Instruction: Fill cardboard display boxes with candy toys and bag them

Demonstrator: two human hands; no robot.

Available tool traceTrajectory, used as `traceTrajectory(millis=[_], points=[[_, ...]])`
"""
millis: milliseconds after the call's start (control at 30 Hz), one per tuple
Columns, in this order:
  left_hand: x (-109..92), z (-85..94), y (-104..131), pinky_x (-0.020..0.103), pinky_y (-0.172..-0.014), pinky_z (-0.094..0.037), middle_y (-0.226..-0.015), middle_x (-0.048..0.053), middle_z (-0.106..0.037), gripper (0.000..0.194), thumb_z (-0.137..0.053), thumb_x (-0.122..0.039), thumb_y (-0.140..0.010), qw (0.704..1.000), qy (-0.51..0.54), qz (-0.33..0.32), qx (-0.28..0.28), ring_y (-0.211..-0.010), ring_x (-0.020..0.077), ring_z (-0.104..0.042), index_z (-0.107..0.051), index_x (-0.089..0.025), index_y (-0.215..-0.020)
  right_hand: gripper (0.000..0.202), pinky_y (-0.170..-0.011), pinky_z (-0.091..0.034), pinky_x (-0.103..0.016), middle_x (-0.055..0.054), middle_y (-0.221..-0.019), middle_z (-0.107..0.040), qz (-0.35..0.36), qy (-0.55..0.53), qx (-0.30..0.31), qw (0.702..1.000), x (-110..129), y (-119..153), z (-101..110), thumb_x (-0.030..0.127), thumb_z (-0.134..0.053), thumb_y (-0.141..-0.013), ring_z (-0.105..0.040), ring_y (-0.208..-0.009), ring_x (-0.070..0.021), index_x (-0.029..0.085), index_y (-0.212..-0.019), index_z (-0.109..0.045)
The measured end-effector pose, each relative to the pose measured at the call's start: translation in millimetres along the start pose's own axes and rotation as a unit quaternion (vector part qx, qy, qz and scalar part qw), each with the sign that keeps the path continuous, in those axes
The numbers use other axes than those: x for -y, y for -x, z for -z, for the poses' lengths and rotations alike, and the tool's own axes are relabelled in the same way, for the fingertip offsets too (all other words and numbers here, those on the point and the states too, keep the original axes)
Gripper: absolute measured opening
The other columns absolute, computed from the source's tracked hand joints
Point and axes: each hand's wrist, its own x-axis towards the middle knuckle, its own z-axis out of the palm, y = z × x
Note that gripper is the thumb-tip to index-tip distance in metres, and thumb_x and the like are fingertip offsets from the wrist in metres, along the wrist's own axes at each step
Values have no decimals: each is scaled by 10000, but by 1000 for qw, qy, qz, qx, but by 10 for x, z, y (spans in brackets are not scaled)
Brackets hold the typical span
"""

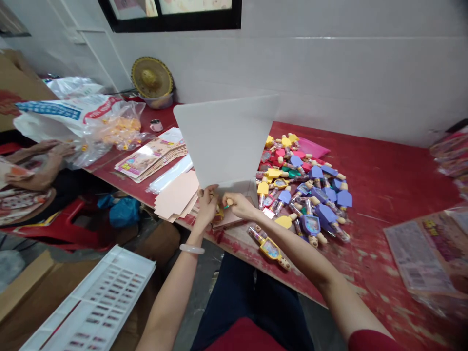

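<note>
The one view looks from the wearer's head, above and behind the left grip and right grip, facing forward and down over the worktop, near enough for both forearms, reaching the wall beyond the grips.

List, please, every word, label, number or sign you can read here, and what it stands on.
No text reads clearly.
White bag: lettering on blue and red bands, too blurred.
Printed cards: purple lettering, too small.
Package at lower right: print too blurred.
Cardboard box: red marks, unreadable.
</note>
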Motion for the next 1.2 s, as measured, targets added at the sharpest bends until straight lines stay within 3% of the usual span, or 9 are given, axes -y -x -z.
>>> traceTrajectory(millis=[233,467,700,833,867,933,1033,1133,1200], points=[[17,16,20,438,-1161,-349,-1112,69,-415,344,-515,-206,-850,1000,-1,-13,11,-1216,236,-460,-615,-210,-1179,287,-736,-387,-248,18,-750,-600,-4,-42,-8,999,-113,103,-2,114,-377,-545,-547,-756,-152,200,-740,-569],[15,15,-10,458,-1159,-352,-1098,68,-465,296,-525,-206,-816,1000,-10,-20,9,-1256,254,-432,-617,-220,-1097,230,-681,-358,-257,17,-735,-569,-39,-6,-39,998,-103,-339,-52,103,-416,-579,-503,-719,-168,215,-759,-502],[-35,24,-20,482,-1155,-354,-1112,91,-520,305,-530,-224,-821,999,-27,-16,11,-1266,278,-462,-619,-210,-1112,386,-838,-465,-332,-20,-932,-585,-48,-33,-113,992,-248,-320,-323,104,-445,-663,-563,-883,-207,216,-1031,-463],[-361,-6,178,608,-1202,-184,-1488,174,-362,431,-605,-250,-861,981,-112,-116,-109,-1484,373,-218,-593,-216,-1291,607,-1013,-464,-465,-164,-1238,-590,-22,65,-148,987,-352,-178,-446,131,-524,-744,-573,-1125,-288,157,-1336,-395],[-439,-13,212,623,-1208,-142,-1541,159,-327,426,-622,-268,-872,974,-130,-148,-116,-1505,384,-168,-606,-235,-1296,660,-1071,-433,-491,-202,-1327,-553,-4,88,-160,983,-388,-118,-470,139,-539,-752,-537,-1216,-310,134,-1390,-370],[-531,-27,216,614,-1211,-161,-1501,128,-434,304,-611,-284,-892,968,-147,-196,-58,-1471,383,-252,-685,-260,-1186,742,-1156,-367,-516,-240,-1451,-469,19,126,-179,976,-472,54,-477,126,-540,-754,-444,-1357,-328,102,-1466,-332],[-485,-25,71,567,-1158,-317,-1265,121,-648,203,-557,-264,-896,958,-152,-228,81,-1285,365,-468,-745,-260,-972,756,-1173,-370,-507,-210,-1470,-476,3,186,-195,963,-612,437,-289,59,-489,-742,-422,-1396,-308,116,-1489,-385],[-341,19,-87,544,-1115,-386,-1191,108,-705,251,-512,-258,-903,957,-148,-233,92,-1196,340,-528,-746,-248,-992,613,-1087,-449,-487,-185,-1315,-607,-97,280,-221,929,-719,902,176,13,-437,-768,-550,-1247,-298,123,-1358,-560],[-275,41,-121,523,-1116,-402,-1170,86,-726,268,-501,-258,-907,956,-141,-243,78,-1198,315,-546,-742,-245,-1021,515,-1051,-463,-447,-186,-1250,-649,-221,375,-199,878,-751,1198,550,13,-406,-834,-588,-1176,-288,98,-1301,-604]])
